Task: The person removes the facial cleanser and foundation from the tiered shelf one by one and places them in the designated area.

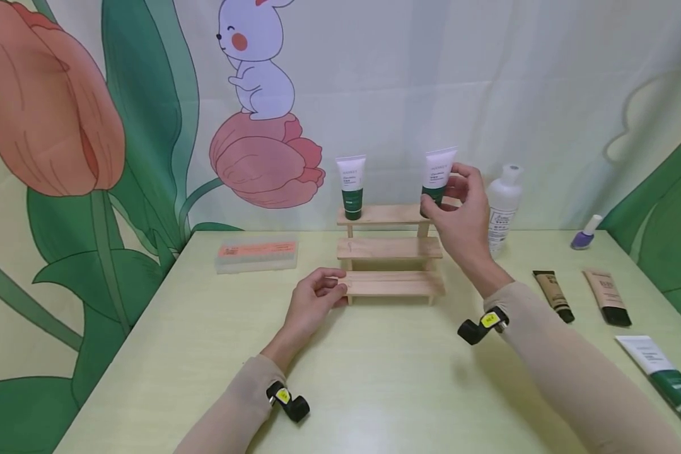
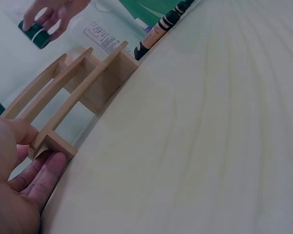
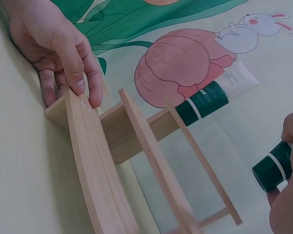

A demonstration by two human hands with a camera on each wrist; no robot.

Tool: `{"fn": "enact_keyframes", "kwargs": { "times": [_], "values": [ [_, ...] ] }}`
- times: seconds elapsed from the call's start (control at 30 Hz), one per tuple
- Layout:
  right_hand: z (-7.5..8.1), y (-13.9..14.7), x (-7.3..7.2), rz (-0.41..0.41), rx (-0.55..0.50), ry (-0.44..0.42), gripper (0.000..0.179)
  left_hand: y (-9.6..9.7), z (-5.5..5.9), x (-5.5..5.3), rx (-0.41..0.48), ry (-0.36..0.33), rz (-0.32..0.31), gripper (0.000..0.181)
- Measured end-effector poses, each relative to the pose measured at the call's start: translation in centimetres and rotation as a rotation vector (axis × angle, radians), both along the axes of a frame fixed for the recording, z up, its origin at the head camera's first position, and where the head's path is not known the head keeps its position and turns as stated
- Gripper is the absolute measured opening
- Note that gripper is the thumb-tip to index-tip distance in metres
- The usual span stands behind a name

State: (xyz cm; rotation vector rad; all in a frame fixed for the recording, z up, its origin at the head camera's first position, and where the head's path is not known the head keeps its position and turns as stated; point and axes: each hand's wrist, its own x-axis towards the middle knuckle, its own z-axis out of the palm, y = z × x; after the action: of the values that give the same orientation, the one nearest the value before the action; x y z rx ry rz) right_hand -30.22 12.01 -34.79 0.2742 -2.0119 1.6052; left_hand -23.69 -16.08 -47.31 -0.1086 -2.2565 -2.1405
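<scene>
A small three-step wooden stand [image 1: 390, 248] stands near the back of the table. My left hand [image 1: 316, 296] pinches the left end of its lowest step, thumb on top and fingers beneath [image 2: 51, 175]. Upright on the top step's left end is a white-and-green squeeze tube [image 1: 352, 188]. My right hand [image 1: 464, 211] grips a matching squeeze tube [image 1: 437, 171] by its green lower part, with the white end up. In the right wrist view this held tube [image 3: 273, 168] has its cap clear of the top step's right end.
Right of the stand are a white bottle [image 1: 502, 208], a purple nail polish bottle [image 1: 583, 236], a gold tube [image 1: 553, 296], a beige tube [image 1: 606, 296] and a larger white-and-green tube [image 1: 664, 378]. A flat clear case [image 1: 256, 255] lies at the back left. A printed curtain [image 1: 397, 94] hangs behind.
</scene>
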Motion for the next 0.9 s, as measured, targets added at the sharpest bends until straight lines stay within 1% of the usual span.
{"fn": "enact_keyframes", "kwargs": {
  "times": [0.13, 0.23, 0.47, 0.67, 0.77, 0.9],
  "values": [
    [0.4, 2.4, 1.6, -0.019, -0.008, 0.016, 0.060, 0.2, 0.2, 0.0, 0.004, 0.005, -0.007, 0.024],
    [0.4, 4.3, 2.7, -0.041, -0.002, 0.019, 0.062, 0.2, 0.2, 0.1, 0.004, 0.000, -0.008, 0.024],
    [0.1, 9.0, 5.4, -0.128, 0.028, -0.030, 0.065, 0.3, 0.1, 0.1, -0.010, -0.012, 0.014, 0.024],
    [-0.2, 12.8, 7.8, -0.222, 0.063, -0.044, 0.069, 0.3, -0.1, 0.0, -0.011, -0.020, 0.006, 0.024],
    [-0.2, 14.3, 8.9, -0.266, 0.064, -0.065, 0.070, 0.3, -0.2, 0.0, -0.010, -0.021, 0.004, 0.024],
    [-0.4, 15.8, 10.4, -0.294, 0.051, -0.101, 0.073, 0.2, -0.1, -0.1, -0.007, -0.014, 0.005, 0.024]
  ]
}}
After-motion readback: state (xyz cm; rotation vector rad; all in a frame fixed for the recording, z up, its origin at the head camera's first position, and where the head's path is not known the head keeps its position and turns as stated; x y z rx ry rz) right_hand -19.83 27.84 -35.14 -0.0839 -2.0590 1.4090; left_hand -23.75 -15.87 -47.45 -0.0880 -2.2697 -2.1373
